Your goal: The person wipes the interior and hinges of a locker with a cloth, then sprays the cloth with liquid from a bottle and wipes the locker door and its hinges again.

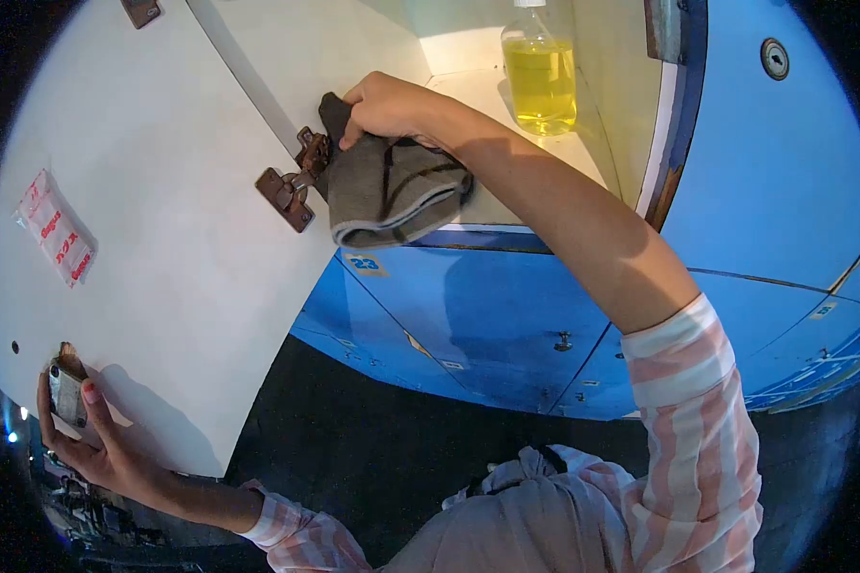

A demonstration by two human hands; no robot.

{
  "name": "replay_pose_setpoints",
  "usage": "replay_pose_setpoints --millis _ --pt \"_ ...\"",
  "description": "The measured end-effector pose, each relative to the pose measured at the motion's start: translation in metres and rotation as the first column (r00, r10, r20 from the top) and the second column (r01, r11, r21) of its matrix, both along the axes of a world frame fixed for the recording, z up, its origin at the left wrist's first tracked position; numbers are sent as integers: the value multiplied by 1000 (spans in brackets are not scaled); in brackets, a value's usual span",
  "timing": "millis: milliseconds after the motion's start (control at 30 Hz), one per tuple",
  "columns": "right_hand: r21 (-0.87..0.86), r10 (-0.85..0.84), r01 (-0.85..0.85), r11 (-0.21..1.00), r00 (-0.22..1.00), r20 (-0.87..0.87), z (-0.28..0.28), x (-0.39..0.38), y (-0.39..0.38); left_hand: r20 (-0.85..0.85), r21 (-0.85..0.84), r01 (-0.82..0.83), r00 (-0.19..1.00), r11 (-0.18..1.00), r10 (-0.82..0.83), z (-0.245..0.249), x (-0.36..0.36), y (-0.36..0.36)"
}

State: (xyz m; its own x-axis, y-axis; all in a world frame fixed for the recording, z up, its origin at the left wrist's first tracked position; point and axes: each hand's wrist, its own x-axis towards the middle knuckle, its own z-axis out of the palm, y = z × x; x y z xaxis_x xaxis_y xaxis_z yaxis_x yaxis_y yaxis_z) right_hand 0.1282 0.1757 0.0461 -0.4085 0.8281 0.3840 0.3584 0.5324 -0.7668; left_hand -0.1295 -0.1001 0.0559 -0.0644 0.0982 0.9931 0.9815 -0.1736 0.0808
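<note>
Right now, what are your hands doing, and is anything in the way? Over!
Right hand gripping cloth by one end. Left hand at door lock. Hinge beside cloth, maybe in the way; bottle stands apart, inside locker.

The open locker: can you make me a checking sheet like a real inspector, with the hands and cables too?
Surface: pale locker floor, partly hidden by the right arm; white door swung open.
Job's things: grey cloth with dark lines, held at the opening; metal lock on the door's inside.
Clutter: bottle of yellow liquid, upright inside; red-and-white packet on the door.
Hands: right hand grips the cloth; left hand is at the lock, grip unclear.
Cables: nothing seen for certain.
Surroundings: blue lockers, dark floor.
</note>
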Motion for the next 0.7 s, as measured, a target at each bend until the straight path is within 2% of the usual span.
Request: replay_pose_setpoints --millis 33,100,233,300,333,400,433,500,533,600,700 --pt "3 0 0 1000 1000 0 -1 0 0 0 3 0 1000 1000 0 1 -2 0" --pt "-33 112 -113 993 993 -29 -5 1 0 -31 9 -14 999 1000 15 1 -1 -2" --pt "-68 125 -124 990 992 7 -5 1 -1 13 0 40 999 999 -40 1 6 0" --pt "25 141 -146 989 981 131 -6 -3 1 31 19 51 998 999 -52 1 8 1" --pt "26 143 -148 989 981 132 -6 -3 2 31 20 49 998 999 -50 0 11 1" --pt "-17 132 -131 991 976 171 -6 -5 2 210 78 227 948 971 -239 0 16 1" --pt "-16 133 -132 991 976 170 -7 -6 4 208 79 226 949 971 -238 1 16 1" --pt "19 105 -116 993 946 308 -6 -10 8 194 77 252 945 965 -262 3 15 0" --pt "21 107 -119 993 945 308 -6 -12 9 193 77 249 946 965 -260 4 14 0" --pt "-71 196 -182 981 918 346 -5 -14 12 162 83 169 970 982 -181 5 10 -1" --pt "-156 241 -195 968 891 384 3 -10 -10 195 81 164 965 983 -177 5 14 -1"
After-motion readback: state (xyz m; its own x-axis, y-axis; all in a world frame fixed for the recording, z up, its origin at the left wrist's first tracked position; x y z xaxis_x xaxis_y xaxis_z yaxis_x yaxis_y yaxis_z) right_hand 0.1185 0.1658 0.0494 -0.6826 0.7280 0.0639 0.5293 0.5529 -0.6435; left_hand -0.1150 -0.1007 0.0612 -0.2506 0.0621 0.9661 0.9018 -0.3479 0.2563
